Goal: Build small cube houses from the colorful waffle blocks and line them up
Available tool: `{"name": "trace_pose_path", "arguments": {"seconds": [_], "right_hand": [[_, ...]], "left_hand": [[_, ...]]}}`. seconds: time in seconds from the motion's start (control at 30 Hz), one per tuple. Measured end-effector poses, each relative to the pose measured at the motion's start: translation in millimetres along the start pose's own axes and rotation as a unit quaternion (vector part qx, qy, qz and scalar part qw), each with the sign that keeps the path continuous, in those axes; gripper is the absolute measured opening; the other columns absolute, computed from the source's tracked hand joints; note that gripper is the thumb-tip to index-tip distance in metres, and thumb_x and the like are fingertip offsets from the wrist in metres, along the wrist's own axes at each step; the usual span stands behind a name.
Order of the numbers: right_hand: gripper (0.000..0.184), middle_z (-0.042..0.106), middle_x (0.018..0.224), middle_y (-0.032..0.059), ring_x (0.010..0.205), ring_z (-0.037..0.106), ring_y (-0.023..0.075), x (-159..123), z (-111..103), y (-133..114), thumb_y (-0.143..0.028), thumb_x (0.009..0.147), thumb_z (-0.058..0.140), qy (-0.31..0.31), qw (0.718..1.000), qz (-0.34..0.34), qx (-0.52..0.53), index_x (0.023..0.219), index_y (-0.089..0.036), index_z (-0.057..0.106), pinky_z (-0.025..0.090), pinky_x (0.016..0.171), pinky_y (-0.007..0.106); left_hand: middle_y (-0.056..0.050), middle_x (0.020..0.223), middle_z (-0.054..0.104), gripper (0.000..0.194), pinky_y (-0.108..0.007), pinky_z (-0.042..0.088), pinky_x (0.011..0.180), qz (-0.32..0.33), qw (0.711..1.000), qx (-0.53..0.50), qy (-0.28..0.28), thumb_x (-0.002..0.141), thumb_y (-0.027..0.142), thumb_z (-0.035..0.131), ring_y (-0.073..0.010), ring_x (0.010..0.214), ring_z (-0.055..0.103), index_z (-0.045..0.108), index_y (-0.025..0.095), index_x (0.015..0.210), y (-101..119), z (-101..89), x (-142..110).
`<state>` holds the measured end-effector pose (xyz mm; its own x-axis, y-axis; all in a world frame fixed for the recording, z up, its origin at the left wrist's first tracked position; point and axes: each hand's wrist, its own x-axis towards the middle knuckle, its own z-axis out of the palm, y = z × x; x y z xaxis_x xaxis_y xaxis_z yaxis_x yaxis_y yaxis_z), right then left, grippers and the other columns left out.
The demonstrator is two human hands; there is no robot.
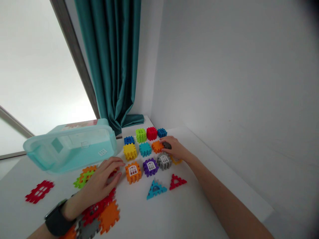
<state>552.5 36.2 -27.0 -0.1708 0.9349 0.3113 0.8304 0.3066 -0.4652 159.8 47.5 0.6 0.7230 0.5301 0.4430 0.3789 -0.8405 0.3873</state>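
My right hand [175, 148] reaches to the far right of a group of toothed plastic cubes. Its thumb and fingers are around a dark grey block [166, 145], partly covered by the hand. Touching or close to that block is an orange block [157, 146]. Below the hand sit a grey cube with a white window [164, 161] and a yellow piece [176, 160], half hidden. My left hand [99, 181] hovers over loose red panels [96, 209], fingers apart and holding nothing. Its fingertips are just left of an orange cube with a white window [133, 172].
Behind the left hand lies a translucent teal bin [82, 159] on its side. More cubes stand in rows, including a purple one [150, 167] and a yellow one [130, 152]. Nearer are a blue triangle [156, 190], a red triangle [177, 181] and a red window panel [40, 191].
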Motion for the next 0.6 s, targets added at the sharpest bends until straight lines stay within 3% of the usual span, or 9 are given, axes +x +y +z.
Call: {"name": "trace_pose_path", "arguments": {"seconds": [0.37,0.6], "right_hand": [[0.028,0.069,0.127,0.0072,0.124,0.057,0.0291,-10,-22,-11,-0.022,0.086,0.064,-0.002,1.000,-0.004,-0.004,0.114,-0.026,0.069,0.041,0.109,0.051],[0.029,0.067,0.131,0.0066,0.128,0.055,0.0278,-12,-21,-57,-0.021,0.093,0.058,0.006,0.998,-0.054,-0.016,0.119,-0.028,0.067,0.036,0.114,0.052]], "left_hand": [[-0.008,0.119,0.067,0.022,-0.034,0.055,0.095,0.001,1.000,-0.003,-0.004,0.099,0.028,0.048,-0.0222,0.108,0.065,0.059,0.025,0.118,-1,-0.4,0],[-0.007,0.115,0.068,0.022,-0.034,0.055,0.090,0.016,1.000,-0.001,-0.005,0.100,0.028,0.047,-0.0221,0.104,0.065,0.060,0.025,0.117,0,-2.7,1]]}}
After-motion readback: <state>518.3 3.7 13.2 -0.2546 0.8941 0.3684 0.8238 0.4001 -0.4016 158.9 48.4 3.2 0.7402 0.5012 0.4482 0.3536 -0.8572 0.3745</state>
